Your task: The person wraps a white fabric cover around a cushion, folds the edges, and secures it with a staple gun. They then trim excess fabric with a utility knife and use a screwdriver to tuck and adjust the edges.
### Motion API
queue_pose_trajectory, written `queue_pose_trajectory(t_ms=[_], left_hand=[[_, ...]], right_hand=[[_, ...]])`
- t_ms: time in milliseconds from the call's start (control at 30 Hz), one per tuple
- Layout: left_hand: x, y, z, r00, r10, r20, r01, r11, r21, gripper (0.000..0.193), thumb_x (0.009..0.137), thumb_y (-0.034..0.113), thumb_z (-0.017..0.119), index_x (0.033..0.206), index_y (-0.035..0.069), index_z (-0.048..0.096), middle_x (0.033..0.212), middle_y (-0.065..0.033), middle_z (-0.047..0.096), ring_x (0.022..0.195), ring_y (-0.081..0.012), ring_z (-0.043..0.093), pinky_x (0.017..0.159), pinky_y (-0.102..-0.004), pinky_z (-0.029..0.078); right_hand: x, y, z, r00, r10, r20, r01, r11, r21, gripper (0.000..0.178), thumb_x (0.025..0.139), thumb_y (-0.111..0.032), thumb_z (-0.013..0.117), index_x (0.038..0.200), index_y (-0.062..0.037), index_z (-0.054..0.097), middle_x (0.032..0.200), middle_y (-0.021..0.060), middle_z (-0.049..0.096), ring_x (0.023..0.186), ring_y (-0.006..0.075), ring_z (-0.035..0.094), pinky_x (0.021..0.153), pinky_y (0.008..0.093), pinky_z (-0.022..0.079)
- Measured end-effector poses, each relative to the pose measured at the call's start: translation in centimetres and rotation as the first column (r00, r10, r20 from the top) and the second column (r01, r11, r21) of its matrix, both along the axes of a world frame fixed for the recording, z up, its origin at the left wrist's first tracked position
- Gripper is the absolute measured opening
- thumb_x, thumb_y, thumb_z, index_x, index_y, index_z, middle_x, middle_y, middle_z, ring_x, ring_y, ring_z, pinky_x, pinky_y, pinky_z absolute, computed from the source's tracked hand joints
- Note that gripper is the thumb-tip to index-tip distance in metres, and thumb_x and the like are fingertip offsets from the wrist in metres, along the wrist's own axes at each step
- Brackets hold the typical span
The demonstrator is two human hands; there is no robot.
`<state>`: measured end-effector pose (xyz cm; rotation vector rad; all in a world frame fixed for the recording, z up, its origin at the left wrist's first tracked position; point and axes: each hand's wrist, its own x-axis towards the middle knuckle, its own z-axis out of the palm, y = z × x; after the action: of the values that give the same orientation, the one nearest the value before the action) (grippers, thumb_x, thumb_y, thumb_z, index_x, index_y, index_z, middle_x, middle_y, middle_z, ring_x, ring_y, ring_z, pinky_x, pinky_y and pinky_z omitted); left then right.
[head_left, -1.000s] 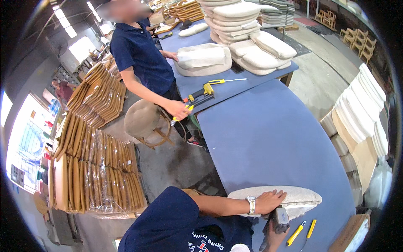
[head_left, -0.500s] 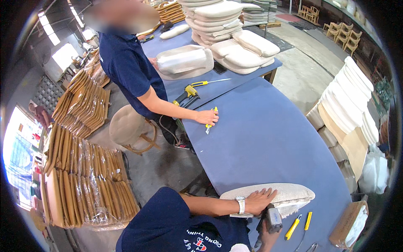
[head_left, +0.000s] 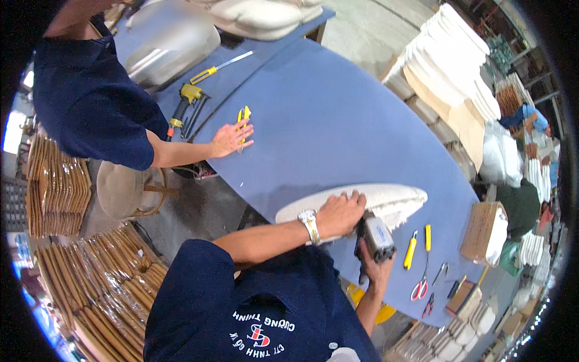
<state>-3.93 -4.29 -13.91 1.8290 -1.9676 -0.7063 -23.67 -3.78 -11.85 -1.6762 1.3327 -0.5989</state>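
Note:
A pale fabric seat cushion [head_left: 398,196] lies at the near edge of the blue table, with loose ragged fabric along its near right side. My left hand [head_left: 339,216], a metal watch on its wrist, grips the top of the cushion with bent fingers. In my right hand [head_left: 379,274] is a grey and black staple gun [head_left: 380,236], held against the cushion's near side close to my left fingers. The gun's nose is hidden by the cushion and my hand. Right of the gun lie a yellow utility knife [head_left: 411,250] and a thin yellow-handled tool [head_left: 428,237].
At left, a co-worker's hand [head_left: 232,139] rests on a yellow cutter [head_left: 243,116], near a yellow staple gun [head_left: 190,92] and a screwdriver [head_left: 205,75]. Red-handled scissors [head_left: 418,291], pliers [head_left: 428,305] and a cardboard box [head_left: 480,232] are at the right edge.
The whole view has shifted, so the table sits higher and further left. My left fingers have gone from flat to bent on the cushion. The co-worker's fingers have spread over the cutter.

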Motion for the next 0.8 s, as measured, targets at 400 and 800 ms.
queue_pose_trajectory(t_ms=[400, 800], left_hand=[[12.2, -1.3, -10.0, 0.773, 0.107, -0.626, 0.164, 0.918, 0.360, 0.062, 0.106, 0.044, 0.047, 0.156, 0.009, 0.037, 0.160, -0.0195, 0.035, 0.146, -0.0329, 0.036, 0.118, -0.0413, 0.033], [9.0, -0.7, -10.1, 0.682, 0.074, -0.728, 0.309, 0.872, 0.379, 0.063, 0.109, 0.049, 0.031, 0.160, 0.013, 0.026, 0.168, -0.0189, 0.012, 0.157, -0.0306, 0.004, 0.125, -0.0442, 0.004]], right_hand=[[3.9, 1.8, -1.5, 0.999, 0.043, -0.021, -0.043, 0.999, 0.006, 0.054, 0.079, -0.013, 0.076, 0.129, -0.0027, 0.062, 0.119, 0.0182, 0.070, 0.110, 0.0358, 0.069, 0.094, 0.0388, 0.054], [5.2, 2.0, -0.7, 0.998, 0.039, -0.053, -0.042, 0.997, -0.063, 0.056, 0.077, -0.005, 0.071, 0.131, 0.0006, 0.060, 0.126, 0.0197, 0.067, 0.113, 0.0356, 0.067, 0.099, 0.0375, 0.051]])
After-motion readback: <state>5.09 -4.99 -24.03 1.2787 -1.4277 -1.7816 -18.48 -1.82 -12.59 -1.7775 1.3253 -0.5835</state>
